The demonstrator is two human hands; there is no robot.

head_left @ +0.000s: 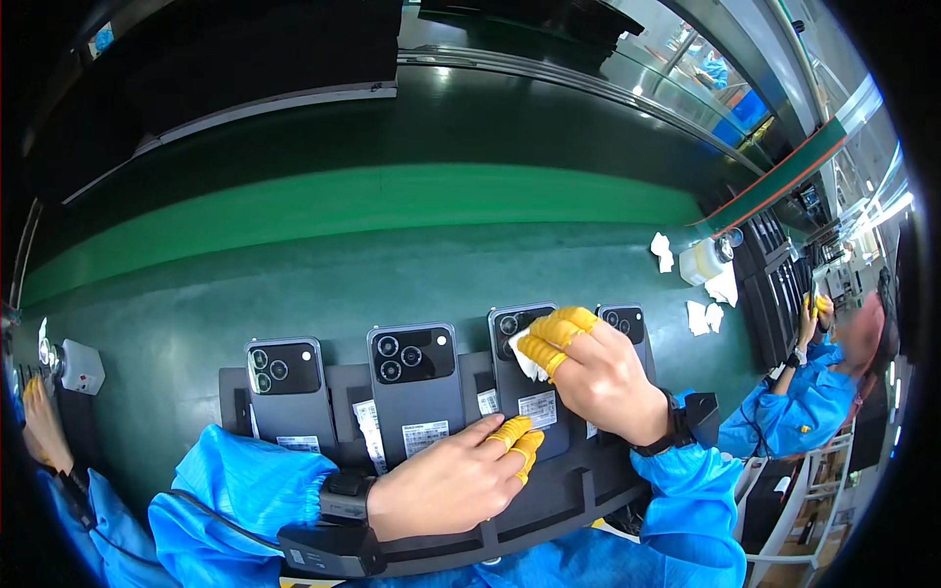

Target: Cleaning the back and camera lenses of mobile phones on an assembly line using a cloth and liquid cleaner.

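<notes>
My right hand (613, 382) wears yellow finger cots and pinches a white wipe (529, 358) against the camera area of a dark grey phone (534, 397). Across the lower part of that phone, below its white label, lies my left hand (461, 480), its cotted fingers stretched out and touching the back. The phone sits camera end away from me in a black slotted tray (549, 517). Two more phones stand to the left, a near one (417, 397) and an outer one (294, 402). Another phone (624, 318) on the right is partly hidden by my right hand.
A white bottle (704, 263) stands at the right on the green bench (382, 265), with crumpled wipes (698, 318) around it. Another white container (80, 367) is at the left. Black stacked trays (769, 304) rise on the right. Co-workers in blue sleeves (809, 397) sit on both sides.
</notes>
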